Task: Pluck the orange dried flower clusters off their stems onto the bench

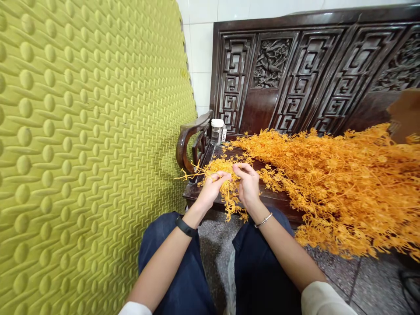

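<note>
My left hand (211,189) is closed around an orange artificial flower sprig (230,197), whose bare stem ends stick out to the left. Close by on its right, my right hand (246,183) pinches at the upper part of the same sprig, thumb and fingers brought together. What lies between those fingertips is too small to make out. Part of the sprig hangs down between my hands, above my knees. A big heap of orange artificial flowers (348,179) spreads over the bench to the right of my right hand.
The dark carved wooden bench (267,107) has a curved armrest (185,146) at its left end. A clear jar (216,132) with a white lid stands beside that armrest. Yellow-green foam matting (92,131) rises along my left. Brown cardboard (407,116) shows at the far right.
</note>
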Tool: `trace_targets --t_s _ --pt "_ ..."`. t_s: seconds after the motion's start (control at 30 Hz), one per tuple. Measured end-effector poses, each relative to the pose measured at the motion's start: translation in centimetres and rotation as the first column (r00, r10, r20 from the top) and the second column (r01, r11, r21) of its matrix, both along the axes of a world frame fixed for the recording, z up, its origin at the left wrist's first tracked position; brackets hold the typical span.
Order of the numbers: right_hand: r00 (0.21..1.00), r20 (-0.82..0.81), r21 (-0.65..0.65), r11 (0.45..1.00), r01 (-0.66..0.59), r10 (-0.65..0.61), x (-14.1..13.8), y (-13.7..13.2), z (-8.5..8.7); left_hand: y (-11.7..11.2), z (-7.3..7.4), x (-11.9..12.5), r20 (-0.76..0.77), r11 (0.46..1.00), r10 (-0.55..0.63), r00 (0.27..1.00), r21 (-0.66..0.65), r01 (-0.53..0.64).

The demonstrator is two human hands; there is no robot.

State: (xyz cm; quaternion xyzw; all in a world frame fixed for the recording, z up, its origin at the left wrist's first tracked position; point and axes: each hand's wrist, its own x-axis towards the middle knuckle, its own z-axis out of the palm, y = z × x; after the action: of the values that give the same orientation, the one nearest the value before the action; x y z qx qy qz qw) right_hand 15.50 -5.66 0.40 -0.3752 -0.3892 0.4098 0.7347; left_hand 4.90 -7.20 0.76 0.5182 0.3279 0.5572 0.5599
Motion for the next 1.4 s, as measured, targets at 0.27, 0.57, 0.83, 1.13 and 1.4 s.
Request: trace_targets --t_s 0.27,0.57,0.83,1.13,1.4 --pt "0.986 0.029 0.046 0.986 0.161 -0.163 -0.3 0.8 0.4 0.4 1.3 1.3 0.023 0.999 0.035 0.999 0.001 -0.035" --pt "0.98 -0.145 -0.05 0.99 0.13 -0.136 -0.2 1.8 1.1 1.3 1.6 1.7 0.037 0.999 0.039 0.999 0.027 -0.04" --pt "0.998 -0.042 -0.087 0.996 0.036 -0.04 0.8 3.4 -0.2 1.9 1.0 2.0 0.029 0.998 0.056 0.998 0.01 -0.056" --pt "0.986 -0.12 -0.124 0.987 0.099 -0.114 -1.0 3.7 0.6 2.6 1.1 1.9 0.077 0.994 0.11 0.991 -0.018 -0.109" --pt "0.911 -0.208 -0.078 0.934 0.348 -0.356 2.5 7.8 0.7 0.5 0.3 0.2 0.021 0.997 0.068 0.997 -0.042 -0.067"
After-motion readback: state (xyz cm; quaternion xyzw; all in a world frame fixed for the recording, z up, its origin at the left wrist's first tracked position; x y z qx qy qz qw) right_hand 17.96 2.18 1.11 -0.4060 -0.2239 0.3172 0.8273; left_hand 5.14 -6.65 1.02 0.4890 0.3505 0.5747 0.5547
